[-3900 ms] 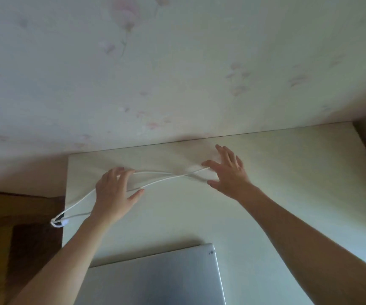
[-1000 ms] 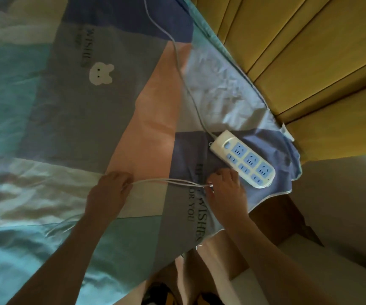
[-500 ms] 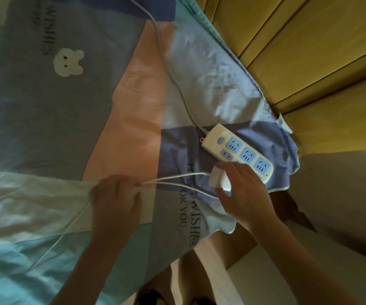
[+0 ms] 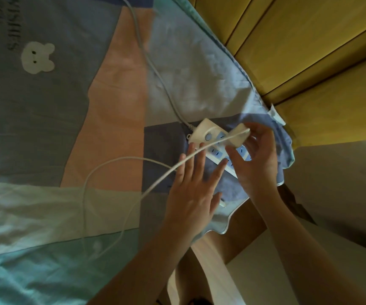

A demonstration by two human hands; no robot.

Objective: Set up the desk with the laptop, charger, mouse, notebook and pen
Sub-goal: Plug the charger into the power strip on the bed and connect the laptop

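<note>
A white power strip (image 4: 206, 134) with blue sockets lies on the patchwork bedsheet (image 4: 67, 106) near the bed's corner. My right hand (image 4: 254, 159) holds the white charger plug (image 4: 239, 137) just above the strip's sockets. The charger's thin white cable (image 4: 133, 194) runs from the plug over my left hand (image 4: 193, 194) and loops across the sheet to the left. My left hand lies flat with spread fingers beside the strip, fingertips touching its near end. The laptop, mouse, notebook and pen are out of view.
The strip's grey cord (image 4: 153, 67) runs up across the sheet. A yellow wooden headboard (image 4: 310, 51) stands at the upper right. A white desk edge (image 4: 310, 260) shows at the lower right, with my legs below the sheet's hem.
My left hand let go of the cable and moved right to the power strip. My right hand carried the charger plug up over the strip's sockets. The cable now hangs slack.
</note>
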